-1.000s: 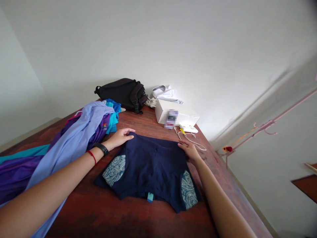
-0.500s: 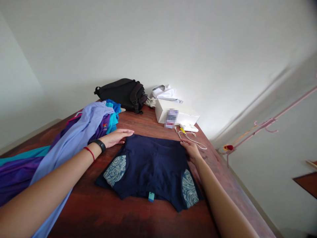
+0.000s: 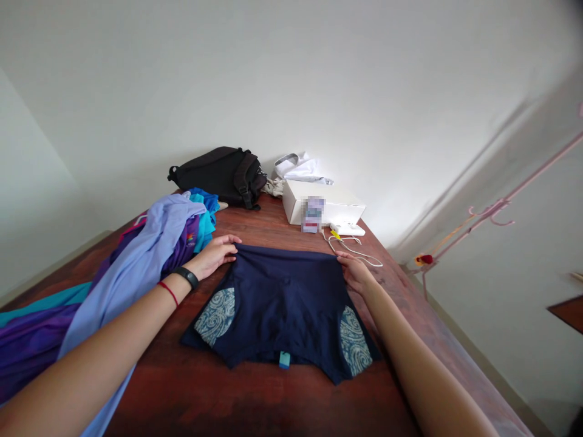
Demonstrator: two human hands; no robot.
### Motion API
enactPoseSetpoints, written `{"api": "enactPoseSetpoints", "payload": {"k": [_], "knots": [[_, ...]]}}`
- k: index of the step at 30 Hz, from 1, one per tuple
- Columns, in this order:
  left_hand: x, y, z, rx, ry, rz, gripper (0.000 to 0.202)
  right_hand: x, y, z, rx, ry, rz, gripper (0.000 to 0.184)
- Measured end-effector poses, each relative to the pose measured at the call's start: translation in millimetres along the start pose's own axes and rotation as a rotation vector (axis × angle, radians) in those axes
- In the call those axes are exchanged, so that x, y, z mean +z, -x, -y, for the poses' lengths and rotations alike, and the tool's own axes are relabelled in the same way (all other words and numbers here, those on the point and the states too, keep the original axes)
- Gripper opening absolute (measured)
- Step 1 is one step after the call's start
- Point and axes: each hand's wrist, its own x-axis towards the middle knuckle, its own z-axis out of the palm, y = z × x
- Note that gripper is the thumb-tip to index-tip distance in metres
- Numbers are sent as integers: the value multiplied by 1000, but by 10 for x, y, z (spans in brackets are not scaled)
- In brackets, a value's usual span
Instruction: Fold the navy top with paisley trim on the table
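Observation:
Dark navy shorts (image 3: pixel 282 303) with patterned blue-grey side panels lie flat on the reddish wooden table (image 3: pixel 255 394). A small blue tag shows at their near edge. My left hand (image 3: pixel 214 255) pinches the far left corner of the shorts. My right hand (image 3: pixel 357 274) grips the far right corner. A black band and a red string sit on my left wrist.
A heap of purple, lilac and teal clothes (image 3: pixel 132 273) lies at the left. At the far end sit a black bag (image 3: pixel 218 173), a white box (image 3: pixel 321 206), white cloth and a white cable (image 3: pixel 355 249). The table's right edge drops beside a wall.
Both hands have closed on the far corners of the shorts, and the shorts have shifted slightly to the right and nearer. The view has tilted a little.

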Motion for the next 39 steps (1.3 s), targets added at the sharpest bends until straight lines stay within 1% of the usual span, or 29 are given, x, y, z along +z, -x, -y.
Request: {"api": "enactPoseSetpoints", "payload": {"k": [2,5,7,9,13,16,19,23,26,29,33,36,37,39], "knots": [[-13,0,-12,-44,55,48,28,9,3,-7,-14,-12,6,28],[-9,12,-49,-91,110,79,35,24,13,-7,-39,-20,-11,28],[4,22,-76,-117,154,71,41,31,18,-4,-53,-25,-26,28],[19,28,-93,-127,177,39,46,37,19,-4,-66,-32,-42,29],[44,15,-71,-83,94,-22,50,48,2,-20,-78,-31,-87,28],[61,-13,-13,-32,4,-75,54,57,-19,-37,-86,-26,-127,29],[74,-39,46,-8,-53,-128,57,71,-29,-50,-94,-18,-155,27],[82,-54,82,1,-115,-140,58,84,-41,-75,-121,26,-179,28],[88,-84,72,5,-201,-128,57,66,-67,-85,-174,136,-207,29],[84,-189,33,4,-326,-89,52,24,-98,-61,-267,318,-257,25],[49,-402,-36,32,-540,-46,32,-11,-106,-22,-384,569,-306,12],[52,-474,-80,46,-701,-37,23,-8,-94,-36,-428,706,-304,2],[75,-464,-98,57,-748,-49,24,-5,-90,-45,-437,741,-301,3],[167,-388,-153,108,-820,-103,35,2,-74,-53,-453,795,-300,5]]}}
